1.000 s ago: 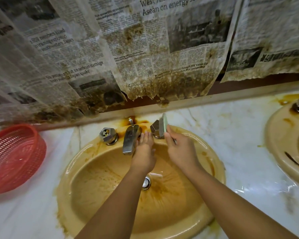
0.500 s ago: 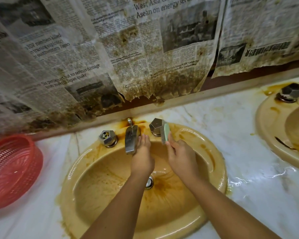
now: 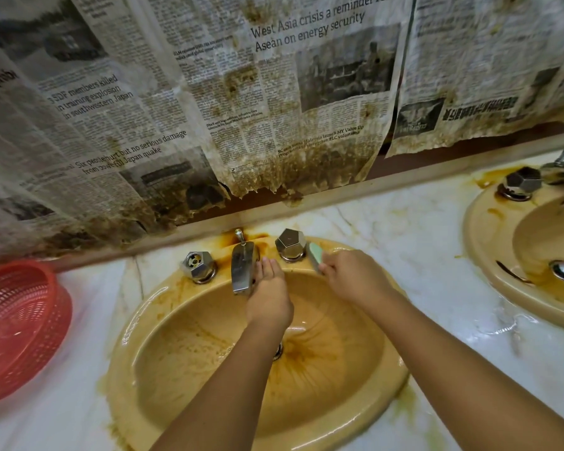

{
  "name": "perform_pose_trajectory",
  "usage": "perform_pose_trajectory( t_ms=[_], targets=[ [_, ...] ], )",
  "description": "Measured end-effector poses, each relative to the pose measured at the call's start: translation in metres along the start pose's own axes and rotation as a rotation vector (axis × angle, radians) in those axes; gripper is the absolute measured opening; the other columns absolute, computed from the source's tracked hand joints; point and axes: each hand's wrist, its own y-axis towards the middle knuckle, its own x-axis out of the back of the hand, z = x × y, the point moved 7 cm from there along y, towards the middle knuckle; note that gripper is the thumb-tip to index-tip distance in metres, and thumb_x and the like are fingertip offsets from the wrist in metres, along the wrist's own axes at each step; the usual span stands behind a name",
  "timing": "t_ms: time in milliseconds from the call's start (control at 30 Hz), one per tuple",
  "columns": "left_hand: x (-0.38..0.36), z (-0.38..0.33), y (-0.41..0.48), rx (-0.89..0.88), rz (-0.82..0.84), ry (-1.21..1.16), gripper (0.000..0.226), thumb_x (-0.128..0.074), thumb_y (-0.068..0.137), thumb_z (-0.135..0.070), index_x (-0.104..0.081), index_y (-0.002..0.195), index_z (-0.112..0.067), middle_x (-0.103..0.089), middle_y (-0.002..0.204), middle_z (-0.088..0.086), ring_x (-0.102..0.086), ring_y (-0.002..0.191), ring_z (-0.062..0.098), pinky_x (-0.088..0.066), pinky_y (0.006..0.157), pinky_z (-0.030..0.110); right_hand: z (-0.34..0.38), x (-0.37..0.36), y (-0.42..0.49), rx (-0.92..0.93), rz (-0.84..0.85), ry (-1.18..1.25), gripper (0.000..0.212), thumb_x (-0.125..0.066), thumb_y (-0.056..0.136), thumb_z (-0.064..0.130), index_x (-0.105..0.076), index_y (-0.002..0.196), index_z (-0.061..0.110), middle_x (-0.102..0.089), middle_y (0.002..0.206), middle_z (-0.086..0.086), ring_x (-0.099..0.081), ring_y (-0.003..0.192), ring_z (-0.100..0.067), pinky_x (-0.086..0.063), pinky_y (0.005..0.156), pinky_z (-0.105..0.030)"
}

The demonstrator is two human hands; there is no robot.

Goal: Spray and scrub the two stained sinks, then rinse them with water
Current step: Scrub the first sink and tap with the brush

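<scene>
The right hand [image 3: 352, 278] is gripping a pale green sponge [image 3: 316, 255], fingers curled round its lower end, and is holding it on edge on the back rim of the near sink [image 3: 176, 320], just beside the right knob [image 3: 290, 244]. The left hand [image 3: 269, 299] is holding nothing. Its fingers are lying straight and together right beside the spout [image 3: 241, 268], though whether they are touching it cannot be told. The likeliest trouble is coming from the tight spot: the sponge is working in a narrow gap, so a hard stroke could be driving the knuckles into the faceted knob or turning it unintentionally. The glazed rim is looking wet, so the sponge could be skidding off into the basin or out onto the countertop [image 3: 404, 242]. Splashes could be reaching the stained newspaper [image 3: 209, 109], whose ragged lower edge is hanging close behind the taps and probably tearing easily. Brown streaks are running toward the drain [image 3: 278, 351], and careless rinsing could be leaving them there. For room, the wall ledge is closing off the back, and the left knob [image 3: 198, 266] and spout are crowding the middle. The basin itself is offering wide sweeping space. The red basket [image 3: 17, 327] is sitting well apart on the left, and bare wet counter is lying between this basin and the second sink [image 3: 489, 255], which is showing stains too.
</scene>
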Motion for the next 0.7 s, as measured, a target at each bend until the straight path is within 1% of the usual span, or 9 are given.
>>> perform_pose_trajectory(
  t_ms=[67, 100, 200, 267, 367, 433, 500, 600, 700],
  targets=[
    [0.001, -0.002, 0.001, 0.004, 0.024, 0.023, 0.086, -0.045, 0.094, 0.007, 0.007, 0.162, -0.005, 0.012, 0.171, 0.011, 0.010, 0.158, 0.024, -0.019, 0.125, 0.040, 0.016, 0.007, 0.011, 0.056, 0.108, -0.106, 0.025, -0.054, 0.102, 0.038, -0.074, 0.107, 0.022, -0.065, 0.094, -0.004, -0.064, 0.095, -0.027, -0.052, 0.075, -0.035],
    [0.002, -0.002, 0.002, 0.005, 0.036, 0.028, 0.086, -0.045, 0.095, 0.008, 0.007, 0.162, -0.005, 0.012, 0.171, 0.011, 0.009, 0.158, 0.025, -0.021, 0.124, 0.041, 0.021, 0.012, 0.016, 0.069, 0.123, -0.159, 0.026, -0.056, 0.101, 0.038, -0.073, 0.108, 0.021, -0.064, 0.096, -0.003, -0.063, 0.093, -0.026, -0.053, 0.076, -0.035],
    [0.003, -0.001, 0.005, 0.002, 0.067, 0.024, 0.087, -0.045, 0.094, 0.010, 0.008, 0.162, -0.005, 0.012, 0.171, 0.011, 0.009, 0.158, 0.025, -0.021, 0.125, 0.041, 0.025, 0.029, 0.027, 0.080, 0.063, -0.284, 0.024, -0.054, 0.103, 0.033, -0.069, 0.112, 0.016, -0.063, 0.101, -0.005, -0.058, 0.089, -0.026, -0.047, 0.072, -0.034],
    [0.003, -0.001, 0.007, 0.003, 0.072, 0.028, 0.088, -0.046, 0.094, 0.011, 0.008, 0.162, -0.005, 0.013, 0.171, 0.011, 0.009, 0.158, 0.025, -0.018, 0.127, 0.040, 0.030, 0.028, 0.026, 0.104, 0.091, -0.316, 0.024, -0.053, 0.104, 0.030, -0.068, 0.114, 0.015, -0.061, 0.101, -0.005, -0.058, 0.090, -0.027, -0.044, 0.070, -0.034],
    [0.002, 0.000, 0.008, 0.007, 0.079, 0.041, 0.089, -0.048, 0.094, 0.009, 0.007, 0.162, -0.005, 0.012, 0.171, 0.011, 0.009, 0.158, 0.026, -0.013, 0.128, 0.040, 0.037, 0.026, 0.024, 0.161, 0.191, -0.355, 0.026, -0.053, 0.104, 0.035, -0.067, 0.114, 0.015, -0.051, 0.092, -0.003, -0.053, 0.085, -0.024, -0.044, 0.070, -0.034],
    [0.001, 0.000, 0.008, 0.010, 0.078, 0.059, 0.088, -0.049, 0.095, 0.008, 0.007, 0.162, -0.005, 0.011, 0.171, 0.012, 0.008, 0.158, 0.027, -0.011, 0.128, 0.040, 0.035, 0.033, 0.026, 0.155, 0.187, -0.374, 0.027, -0.054, 0.104, 0.038, -0.068, 0.112, 0.016, -0.052, 0.090, -0.002, -0.054, 0.084, -0.023, -0.044, 0.070, -0.034],
    [0.000, -0.001, 0.009, 0.008, 0.068, 0.067, 0.088, -0.049, 0.095, 0.006, 0.008, 0.162, -0.004, 0.011, 0.171, 0.013, 0.008, 0.158, 0.027, -0.009, 0.128, 0.040, 0.038, 0.035, 0.025, 0.149, 0.181, -0.392, 0.024, -0.053, 0.104, 0.032, -0.067, 0.114, 0.015, -0.050, 0.091, -0.002, -0.053, 0.084, -0.023, -0.044, 0.070, -0.035],
    [-0.001, 0.001, 0.008, 0.003, 0.067, 0.052, 0.089, -0.048, 0.094, 0.006, 0.008, 0.162, -0.006, 0.012, 0.171, 0.012, 0.011, 0.158, 0.026, -0.007, 0.128, 0.038, 0.049, 0.023, 0.020, 0.187, 0.247, -0.438, 0.019, -0.054, 0.103, 0.023, -0.065, 0.117, 0.015, -0.048, 0.092, -0.003, -0.052, 0.085, -0.024, -0.044, 0.070, -0.034],
    [-0.005, 0.003, 0.006, -0.009, 0.062, 0.028, 0.091, -0.048, 0.092, 0.006, 0.009, 0.162, -0.007, 0.014, 0.171, 0.010, 0.014, 0.157, 0.025, -0.004, 0.126, 0.035, 0.052, 0.024, 0.021, 0.240, 0.271, -0.430, 0.021, -0.057, 0.102, 0.029, -0.066, 0.117, 0.017, -0.050, 0.093, -0.002, -0.053, 0.085, -0.024, -0.043, 0.070, -0.034]
  ],
)
